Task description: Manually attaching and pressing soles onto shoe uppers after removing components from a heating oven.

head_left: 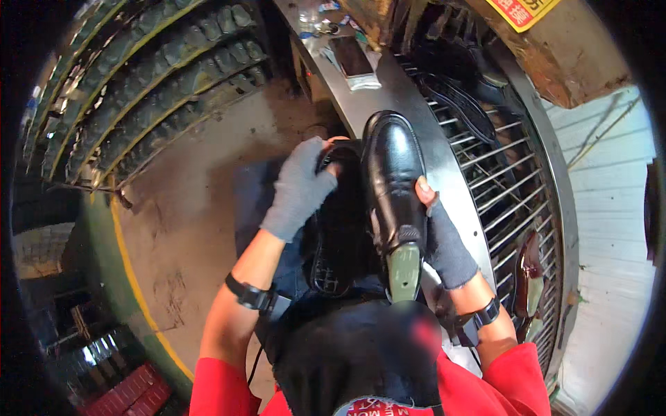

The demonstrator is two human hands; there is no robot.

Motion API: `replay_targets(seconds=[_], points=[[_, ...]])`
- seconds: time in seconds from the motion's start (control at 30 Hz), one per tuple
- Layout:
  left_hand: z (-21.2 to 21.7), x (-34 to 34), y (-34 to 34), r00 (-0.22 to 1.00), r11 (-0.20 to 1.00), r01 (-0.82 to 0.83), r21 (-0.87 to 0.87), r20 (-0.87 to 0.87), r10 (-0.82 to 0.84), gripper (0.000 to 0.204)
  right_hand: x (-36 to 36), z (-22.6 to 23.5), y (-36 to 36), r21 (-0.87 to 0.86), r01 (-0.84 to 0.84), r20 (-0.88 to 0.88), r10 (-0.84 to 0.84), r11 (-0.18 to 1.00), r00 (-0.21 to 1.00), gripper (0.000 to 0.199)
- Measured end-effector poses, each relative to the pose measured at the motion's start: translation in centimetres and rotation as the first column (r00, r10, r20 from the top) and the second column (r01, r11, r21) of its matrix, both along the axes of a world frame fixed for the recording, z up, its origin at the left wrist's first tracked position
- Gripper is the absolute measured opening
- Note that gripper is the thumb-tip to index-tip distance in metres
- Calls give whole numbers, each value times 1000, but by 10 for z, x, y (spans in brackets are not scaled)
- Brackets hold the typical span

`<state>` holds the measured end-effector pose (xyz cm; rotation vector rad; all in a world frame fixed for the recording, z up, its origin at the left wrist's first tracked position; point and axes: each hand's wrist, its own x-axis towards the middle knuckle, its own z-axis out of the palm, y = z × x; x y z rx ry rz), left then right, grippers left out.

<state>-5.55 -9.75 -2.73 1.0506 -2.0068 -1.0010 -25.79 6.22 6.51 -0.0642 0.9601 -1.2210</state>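
My left hand (300,187), in a grey fingerless glove, is closed on the edge of a black shoe sole (329,256) over my lap. The sole is dark, and part of its outline is lost in shadow. Beside it, my right hand (447,239), gloved the same way, grips a glossy black leather shoe (392,159) by its side, thumb on the upper. The shoe points away from me, upper facing up, with a green last (404,274) showing at its heel opening. Most of my right fingers are hidden beneath the shoe.
A metal ledge (454,191) runs along my right, bearing a phone (350,55) farther off. Beyond it, a rack of metal rods (503,163) carries a black sole (458,104) and a dark red shoe (529,274). Shelves of dark shoes (187,55) stand at far left.
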Motion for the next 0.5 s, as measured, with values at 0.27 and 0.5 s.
replay_targets(seconds=[0.27,0.5], points=[[37,38,2,547,582,654,483,-834,76,67,-55,-37,34,-23,2,44,-1,1000,999,96],[59,57,8,447,623,594,509,-853,271,71,31,16,15,-18,-69,-136,66,997,989,122]])
